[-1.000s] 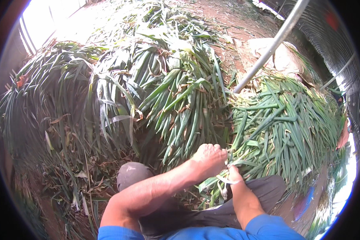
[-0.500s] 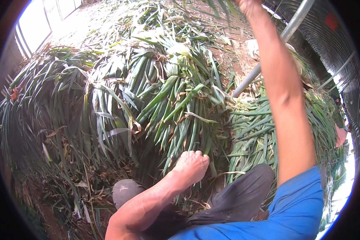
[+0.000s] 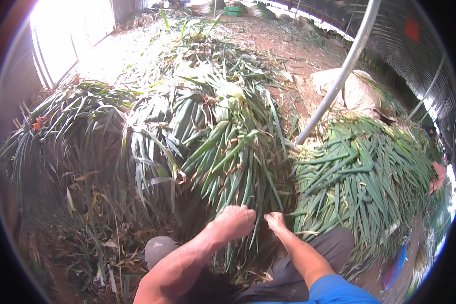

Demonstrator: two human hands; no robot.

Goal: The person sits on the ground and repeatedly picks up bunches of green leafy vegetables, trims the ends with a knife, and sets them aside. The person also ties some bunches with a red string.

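Observation:
My left hand (image 3: 234,222) is curled into a fist in front of the middle heap of long green onions (image 3: 228,172), between my bent knees. Whatever its fingers hold is hidden from view. A small gap to the right, my right hand (image 3: 275,222) is closed in a pinch at about the same height, and what it grips is too small to make out. Drooping green leaves hang just beyond and below both fists, their tips pointing toward me.
Another heap of green onions (image 3: 365,172) lies on the right. A slanting metal pole (image 3: 339,76) rises beside it, near pale sacks (image 3: 349,91). Loose leaves litter the left ground (image 3: 106,253). Far back stands a green crate (image 3: 233,10).
My right arm has come down from high at the far right, where leaves hung by the hand, to beside my left hand. Those leaves no longer show there. The view has tilted up.

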